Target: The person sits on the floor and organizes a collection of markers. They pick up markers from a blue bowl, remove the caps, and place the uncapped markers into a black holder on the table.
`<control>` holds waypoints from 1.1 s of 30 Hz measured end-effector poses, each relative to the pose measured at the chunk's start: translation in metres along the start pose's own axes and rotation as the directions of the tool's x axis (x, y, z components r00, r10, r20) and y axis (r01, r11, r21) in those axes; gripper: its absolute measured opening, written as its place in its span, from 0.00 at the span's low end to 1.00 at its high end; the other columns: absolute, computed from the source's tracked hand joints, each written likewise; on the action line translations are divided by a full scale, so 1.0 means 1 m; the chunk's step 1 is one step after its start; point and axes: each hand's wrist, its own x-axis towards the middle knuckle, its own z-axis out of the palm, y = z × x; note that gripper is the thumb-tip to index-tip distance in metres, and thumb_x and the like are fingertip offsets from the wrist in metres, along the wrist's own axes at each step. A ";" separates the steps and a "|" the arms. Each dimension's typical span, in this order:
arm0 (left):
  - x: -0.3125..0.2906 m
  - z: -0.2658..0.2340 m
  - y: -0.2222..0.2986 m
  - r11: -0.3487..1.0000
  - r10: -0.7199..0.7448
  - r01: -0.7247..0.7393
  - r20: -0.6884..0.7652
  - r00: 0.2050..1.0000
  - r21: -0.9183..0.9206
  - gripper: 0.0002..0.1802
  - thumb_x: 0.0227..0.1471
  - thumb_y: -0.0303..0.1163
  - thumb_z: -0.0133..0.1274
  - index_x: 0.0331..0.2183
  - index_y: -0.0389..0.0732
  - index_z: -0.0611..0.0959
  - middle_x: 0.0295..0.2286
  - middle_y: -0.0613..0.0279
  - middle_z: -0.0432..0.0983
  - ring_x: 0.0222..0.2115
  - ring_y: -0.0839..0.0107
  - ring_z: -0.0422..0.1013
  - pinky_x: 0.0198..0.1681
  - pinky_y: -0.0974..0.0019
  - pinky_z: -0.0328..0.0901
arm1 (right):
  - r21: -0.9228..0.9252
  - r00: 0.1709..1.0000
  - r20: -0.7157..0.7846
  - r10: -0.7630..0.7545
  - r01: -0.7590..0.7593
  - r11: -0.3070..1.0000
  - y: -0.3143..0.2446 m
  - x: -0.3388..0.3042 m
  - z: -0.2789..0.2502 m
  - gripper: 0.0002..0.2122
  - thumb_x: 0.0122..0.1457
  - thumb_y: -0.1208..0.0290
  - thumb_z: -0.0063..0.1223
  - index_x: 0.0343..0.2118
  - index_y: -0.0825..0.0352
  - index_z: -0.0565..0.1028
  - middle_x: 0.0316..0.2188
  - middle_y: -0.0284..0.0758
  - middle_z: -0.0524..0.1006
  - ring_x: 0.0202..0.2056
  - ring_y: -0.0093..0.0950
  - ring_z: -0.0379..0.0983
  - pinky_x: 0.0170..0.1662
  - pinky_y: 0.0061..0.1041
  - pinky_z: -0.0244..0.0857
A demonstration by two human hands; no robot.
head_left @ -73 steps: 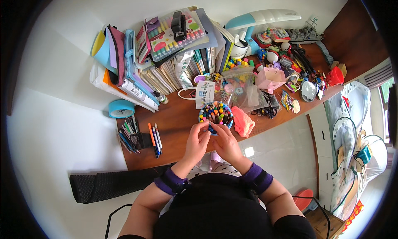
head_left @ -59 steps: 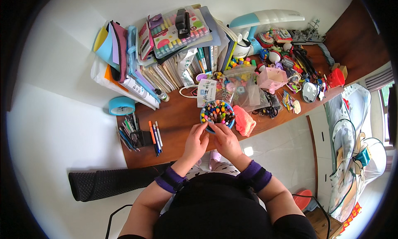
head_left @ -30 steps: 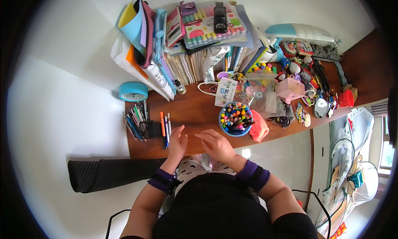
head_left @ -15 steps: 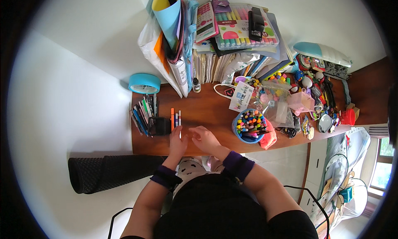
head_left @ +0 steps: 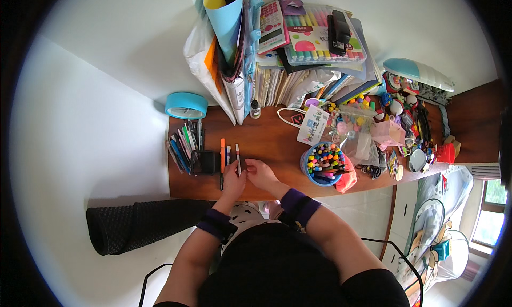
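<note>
My left hand (head_left: 233, 183) is at the desk's front edge, its fingers closed on the lower end of a slim white pen (head_left: 238, 153) with a dark band. Just left of it lie an orange marker (head_left: 223, 148) and a white-and-blue pen (head_left: 228, 155), side by side and pointing away from me. A black pen (head_left: 221, 182) shows partly beside the left hand. Close by on the right, my right hand (head_left: 260, 174) has loosely curled fingers, apart, with nothing visible in them. Both wrists wear dark purple bands.
A black pen holder (head_left: 204, 162) lies at the left with several pens (head_left: 185, 144) behind it. A blue tub of colourful pens (head_left: 306, 171) stands right of my hands. Books and folders (head_left: 272, 83) line the back; small toys and bags (head_left: 368, 131) crowd the right.
The white pen has shifted right, away from the orange marker and the other pen, along with my left hand. More of the black pen now shows. The view has shifted slightly.
</note>
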 end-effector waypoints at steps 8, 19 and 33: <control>0.007 0.014 -0.026 0.942 -0.074 0.088 0.057 0.996 -0.324 0.23 0.52 0.26 0.52 0.50 0.31 0.71 0.43 0.50 0.73 0.41 0.63 0.72 0.42 0.65 0.68 | 0.223 0.996 0.071 0.055 -0.070 0.972 -0.012 -0.001 0.000 0.21 0.54 0.81 0.49 0.53 0.74 0.67 0.47 0.43 0.75 0.43 0.29 0.76 0.47 0.25 0.70; -0.004 0.016 0.007 0.715 -0.290 0.402 0.280 0.915 -0.572 0.24 0.55 0.31 0.49 0.52 0.33 0.70 0.41 0.58 0.75 0.40 0.68 0.73 0.43 0.67 0.68 | 0.144 0.989 0.112 0.099 -0.114 0.983 0.020 0.000 0.000 0.16 0.55 0.80 0.50 0.48 0.71 0.72 0.41 0.38 0.77 0.38 0.25 0.76 0.39 0.25 0.72; -0.041 0.015 0.087 0.805 0.046 0.053 0.151 0.987 -0.590 0.20 0.55 0.21 0.47 0.51 0.35 0.73 0.43 0.61 0.72 0.41 0.73 0.70 0.44 0.71 0.67 | 0.062 0.953 -0.217 -0.213 0.231 0.971 -0.030 -0.057 -0.055 0.17 0.52 0.82 0.55 0.47 0.67 0.73 0.37 0.39 0.73 0.35 0.33 0.76 0.39 0.26 0.73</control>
